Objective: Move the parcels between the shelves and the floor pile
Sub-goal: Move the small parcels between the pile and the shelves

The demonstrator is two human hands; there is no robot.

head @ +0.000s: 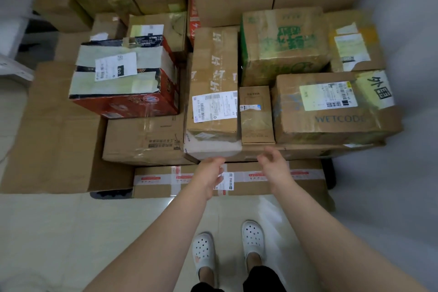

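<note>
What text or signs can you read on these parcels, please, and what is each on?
"WETCODE": brown cardboard box, right front.
"010": white label on the red carton.
Arrows, glass, umbrella signs: plain brown carton at back.
Other labels and green print: too blurred to read.

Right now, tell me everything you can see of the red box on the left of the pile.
The red box is a cardboard carton, red on its sides, black along the top edges. Two wide bands of pale tape cross its top, with a white shipping label over them. A round crest shows on its front. It lies flat on a plain brown carton.
</note>
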